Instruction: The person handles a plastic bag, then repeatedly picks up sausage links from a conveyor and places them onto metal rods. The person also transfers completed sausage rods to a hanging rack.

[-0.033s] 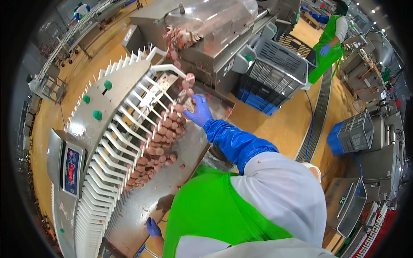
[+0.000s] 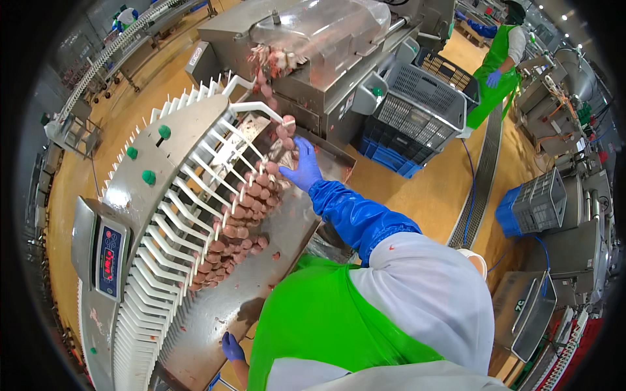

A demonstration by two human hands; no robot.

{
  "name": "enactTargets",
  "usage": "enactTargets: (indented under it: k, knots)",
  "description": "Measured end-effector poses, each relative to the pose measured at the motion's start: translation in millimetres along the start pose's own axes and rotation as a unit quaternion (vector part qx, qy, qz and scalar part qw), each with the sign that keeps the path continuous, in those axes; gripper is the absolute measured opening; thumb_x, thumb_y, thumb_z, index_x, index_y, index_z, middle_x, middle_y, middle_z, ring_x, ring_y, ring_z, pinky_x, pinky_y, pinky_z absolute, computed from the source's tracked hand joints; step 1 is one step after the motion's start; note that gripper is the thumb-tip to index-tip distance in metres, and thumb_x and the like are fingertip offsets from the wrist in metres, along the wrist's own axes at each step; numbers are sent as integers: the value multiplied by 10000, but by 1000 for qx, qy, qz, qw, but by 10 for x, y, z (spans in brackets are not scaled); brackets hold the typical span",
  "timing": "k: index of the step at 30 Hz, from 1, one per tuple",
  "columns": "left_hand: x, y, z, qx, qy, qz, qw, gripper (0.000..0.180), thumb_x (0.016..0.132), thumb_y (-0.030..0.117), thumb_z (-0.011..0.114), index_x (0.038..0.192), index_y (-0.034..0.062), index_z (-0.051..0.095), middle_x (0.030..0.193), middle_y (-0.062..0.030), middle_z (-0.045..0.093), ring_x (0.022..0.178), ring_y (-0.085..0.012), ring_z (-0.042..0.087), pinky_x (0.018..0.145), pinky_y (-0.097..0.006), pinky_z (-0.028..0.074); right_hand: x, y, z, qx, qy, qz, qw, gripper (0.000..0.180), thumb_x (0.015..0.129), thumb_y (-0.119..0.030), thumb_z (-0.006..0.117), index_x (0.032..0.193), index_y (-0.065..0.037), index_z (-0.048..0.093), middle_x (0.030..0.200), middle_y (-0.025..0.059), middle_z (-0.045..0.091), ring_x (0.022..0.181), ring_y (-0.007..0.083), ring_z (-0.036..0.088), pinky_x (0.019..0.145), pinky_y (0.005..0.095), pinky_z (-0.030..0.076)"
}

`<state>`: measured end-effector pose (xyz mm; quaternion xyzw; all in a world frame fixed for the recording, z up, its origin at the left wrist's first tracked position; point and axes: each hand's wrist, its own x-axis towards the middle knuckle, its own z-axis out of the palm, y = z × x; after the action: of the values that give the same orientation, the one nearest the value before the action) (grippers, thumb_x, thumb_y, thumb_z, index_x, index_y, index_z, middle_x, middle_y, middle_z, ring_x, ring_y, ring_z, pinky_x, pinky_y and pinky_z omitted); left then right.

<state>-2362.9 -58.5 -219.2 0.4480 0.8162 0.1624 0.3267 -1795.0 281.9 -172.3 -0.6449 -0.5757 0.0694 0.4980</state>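
The right hand [image 2: 302, 168], in a purple-blue glove, stands with its thumb and fingers spread wide apart beside a string of pink sausages [image 2: 244, 212]; whether it touches them cannot be told. The sausages hang in loops from white hooks [image 2: 134, 329], just left of this hand, with more of the string above it. A blue sleeve [image 2: 358, 212] covers the forearm behind it. The left hand [image 2: 232, 348], gloved alike, is low down by the edge of a metal table [image 2: 202, 319]; its fingers look loosely bent, but whether it grips anything cannot be told. Up and left of the left hand is a control panel [image 2: 109, 260]. Beyond the right hand is a machine with a clear cover [image 2: 352, 32]; stacked crates [image 2: 424, 111] stand to its right.
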Motion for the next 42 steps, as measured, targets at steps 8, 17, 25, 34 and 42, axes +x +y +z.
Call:
enactTargets:
  k: [8,17,25,34,42]
  knots:
    - [241,-44,208,8,16,24,1000,394,927,181,524,1213,-88,562,1214,-219,605,1121,-290,577,986,-361,426,335,-103,156,141,-234,67,960,667,775,-322,716,1333,-52,470,1160,220,612,1092,351,596,931,388,472]
    - [113,-350,282,-5,31,-7,999,391,927,190,517,1198,-87,572,1214,-229,602,1132,-298,569,987,-374,427,-202,-241,209,157,-316,162,922,435,925,-387,570,1200,-50,559,1046,188,658,945,321,645,825,400,498]
    - [19,-376,151,-18,66,4,998,382,925,211,540,1191,-60,583,1188,-206,623,1109,-293,587,984,-359,427,-455,141,254,108,-302,81,944,387,893,-392,612,1031,-33,570,917,193,632,854,350,623,760,422,490]
    - [-179,-393,269,-24,65,-49,996,388,950,223,532,1221,-52,564,1211,-193,619,1128,-263,589,977,-334,433,-633,365,166,29,-252,-13,967,419,841,-298,678,1135,-28,548,1021,204,593,975,376,578,852,432,462]
    - [-148,-370,259,-36,56,-69,995,392,947,242,531,1232,-24,572,1238,-178,611,1169,-256,570,997,-333,418,87,-65,166,179,-249,42,951,430,871,-248,680,1185,8,538,1052,126,620,905,216,585,810,352,473]
